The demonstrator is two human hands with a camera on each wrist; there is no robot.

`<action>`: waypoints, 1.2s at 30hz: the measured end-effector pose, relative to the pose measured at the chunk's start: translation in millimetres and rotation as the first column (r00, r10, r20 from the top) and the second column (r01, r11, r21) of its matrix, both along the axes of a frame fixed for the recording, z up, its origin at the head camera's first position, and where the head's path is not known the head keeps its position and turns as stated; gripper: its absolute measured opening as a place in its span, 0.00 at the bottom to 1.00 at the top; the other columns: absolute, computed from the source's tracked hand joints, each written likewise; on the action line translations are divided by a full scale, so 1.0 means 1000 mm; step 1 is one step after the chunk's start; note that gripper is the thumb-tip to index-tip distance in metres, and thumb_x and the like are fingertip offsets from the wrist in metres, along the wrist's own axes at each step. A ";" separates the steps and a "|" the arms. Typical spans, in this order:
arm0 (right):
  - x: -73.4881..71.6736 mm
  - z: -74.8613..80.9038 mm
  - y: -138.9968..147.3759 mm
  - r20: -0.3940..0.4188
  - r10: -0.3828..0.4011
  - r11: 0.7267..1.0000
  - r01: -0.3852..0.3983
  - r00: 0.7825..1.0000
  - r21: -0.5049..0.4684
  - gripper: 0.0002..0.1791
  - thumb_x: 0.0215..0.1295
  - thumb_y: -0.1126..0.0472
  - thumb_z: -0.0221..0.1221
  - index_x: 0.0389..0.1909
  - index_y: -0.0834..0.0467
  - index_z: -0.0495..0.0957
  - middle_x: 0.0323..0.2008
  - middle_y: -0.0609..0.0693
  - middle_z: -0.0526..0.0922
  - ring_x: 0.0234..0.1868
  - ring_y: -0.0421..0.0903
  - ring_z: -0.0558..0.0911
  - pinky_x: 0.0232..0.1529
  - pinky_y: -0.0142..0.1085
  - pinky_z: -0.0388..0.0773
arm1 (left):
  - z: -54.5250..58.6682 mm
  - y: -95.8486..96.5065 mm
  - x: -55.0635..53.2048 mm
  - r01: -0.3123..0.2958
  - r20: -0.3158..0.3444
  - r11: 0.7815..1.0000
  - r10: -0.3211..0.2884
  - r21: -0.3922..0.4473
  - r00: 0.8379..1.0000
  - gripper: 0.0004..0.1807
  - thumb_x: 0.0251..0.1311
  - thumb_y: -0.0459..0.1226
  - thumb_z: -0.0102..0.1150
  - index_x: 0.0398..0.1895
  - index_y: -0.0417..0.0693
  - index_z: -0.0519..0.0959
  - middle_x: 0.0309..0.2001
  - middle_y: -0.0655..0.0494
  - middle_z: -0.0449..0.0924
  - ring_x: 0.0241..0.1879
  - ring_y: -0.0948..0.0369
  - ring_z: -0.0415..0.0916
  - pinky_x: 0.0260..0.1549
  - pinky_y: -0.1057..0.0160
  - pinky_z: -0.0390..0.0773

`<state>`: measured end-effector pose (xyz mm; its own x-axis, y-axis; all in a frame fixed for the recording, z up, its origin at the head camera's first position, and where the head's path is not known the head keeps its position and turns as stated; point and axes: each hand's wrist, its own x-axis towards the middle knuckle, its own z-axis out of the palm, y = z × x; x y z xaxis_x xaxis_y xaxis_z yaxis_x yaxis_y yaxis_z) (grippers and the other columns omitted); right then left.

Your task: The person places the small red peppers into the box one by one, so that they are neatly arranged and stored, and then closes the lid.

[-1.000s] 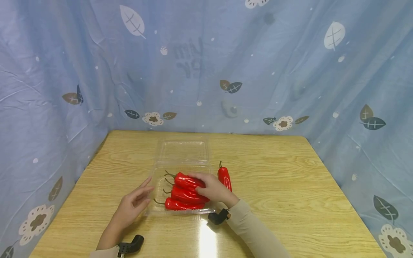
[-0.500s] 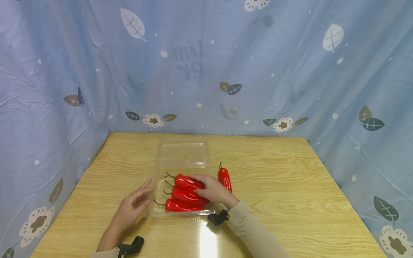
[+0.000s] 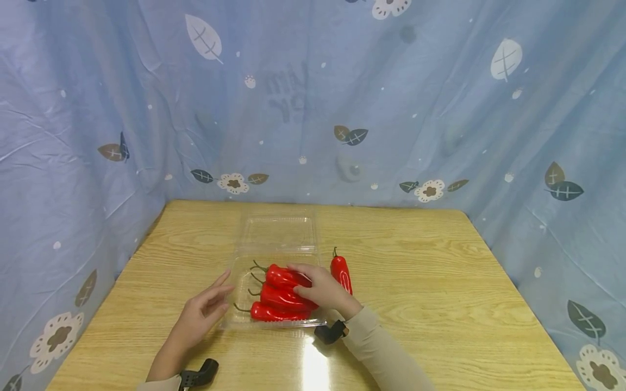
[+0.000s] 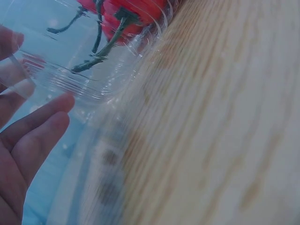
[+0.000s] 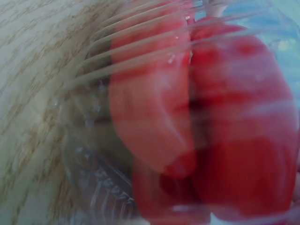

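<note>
Several glossy red peppers (image 3: 279, 296) with green stems lie side by side in a clear plastic clamshell box (image 3: 274, 324), stems pointing left. My right hand (image 3: 325, 290) holds the pepper at the far side of the group, with thumb and forefinger on either side of its blunt end. My left hand (image 3: 200, 312) is at the box's left edge, fingers loosely spread and holding nothing. In the left wrist view, fingertips (image 4: 65, 101) lie close to the box's ribbed corner; contact is unclear. The right wrist view shows red peppers (image 5: 239, 122) through the clear wall, blurred.
The box's clear lid (image 3: 279, 231) lies folded back, away from me. One more red pepper (image 3: 340, 273) lies on the wooden table (image 3: 415, 282) right of the box, partly hidden by my right hand. A blue patterned curtain (image 3: 313, 98) surrounds the table's back and sides.
The view has tilted slightly, so everything sits a little lower. Both hands and the peppers keep nearly the same places.
</note>
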<state>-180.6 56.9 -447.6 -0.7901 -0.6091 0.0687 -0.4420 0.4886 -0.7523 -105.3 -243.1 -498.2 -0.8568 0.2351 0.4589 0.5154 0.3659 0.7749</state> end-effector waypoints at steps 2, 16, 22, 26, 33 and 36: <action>0.000 -0.001 0.001 -0.002 -0.002 1.000 0.002 1.000 -0.010 0.29 0.62 0.65 0.58 0.66 0.58 0.67 0.61 0.53 0.75 0.62 0.52 0.73 0.63 0.48 0.72 | 0.000 0.000 0.000 -0.003 0.003 1.000 0.003 0.003 1.000 0.18 0.59 0.23 0.56 0.54 0.30 0.74 0.68 0.33 0.60 0.59 0.75 0.67 0.53 0.80 0.71; -0.002 -0.006 0.008 0.056 -0.005 0.939 0.024 0.998 -0.342 0.28 0.64 0.68 0.58 0.65 0.65 0.65 0.64 0.63 0.70 0.65 0.56 0.70 0.65 0.48 0.67 | -0.003 -0.001 -0.001 -0.017 0.010 1.000 0.017 0.005 1.000 0.18 0.58 0.22 0.56 0.54 0.29 0.74 0.68 0.34 0.60 0.58 0.76 0.68 0.53 0.81 0.72; -0.003 0.001 0.021 0.071 -0.044 0.918 0.069 0.996 -0.391 0.29 0.63 0.68 0.59 0.65 0.62 0.66 0.65 0.61 0.69 0.66 0.53 0.69 0.67 0.45 0.65 | -0.001 -0.001 -0.001 -0.004 -0.003 1.000 0.004 0.000 1.000 0.18 0.59 0.22 0.56 0.54 0.29 0.74 0.67 0.33 0.60 0.59 0.75 0.68 0.53 0.80 0.72; -0.003 0.003 0.030 0.062 -0.070 0.906 0.089 0.996 -0.414 0.29 0.62 0.71 0.59 0.65 0.66 0.65 0.65 0.63 0.68 0.66 0.57 0.68 0.68 0.47 0.64 | 0.001 0.000 0.000 0.005 -0.014 1.000 -0.005 -0.008 1.000 0.18 0.59 0.22 0.56 0.54 0.29 0.74 0.67 0.32 0.59 0.59 0.74 0.68 0.53 0.79 0.72; 0.005 0.016 0.048 0.088 -0.134 0.901 0.158 0.987 -0.403 0.27 0.63 0.72 0.58 0.63 0.69 0.65 0.64 0.65 0.68 0.66 0.60 0.67 0.67 0.50 0.64 | 0.003 0.001 0.001 0.012 -0.035 1.000 -0.012 0.010 0.999 0.19 0.58 0.21 0.55 0.54 0.29 0.74 0.67 0.30 0.59 0.59 0.73 0.69 0.53 0.79 0.72; 0.002 0.006 0.058 0.088 -0.157 0.892 0.179 0.984 -0.415 0.28 0.63 0.71 0.58 0.64 0.67 0.66 0.64 0.65 0.69 0.66 0.60 0.68 0.67 0.49 0.64 | 0.003 0.001 0.001 0.010 -0.024 1.000 -0.010 0.008 1.000 0.18 0.59 0.22 0.55 0.54 0.29 0.74 0.67 0.31 0.59 0.59 0.74 0.68 0.54 0.80 0.71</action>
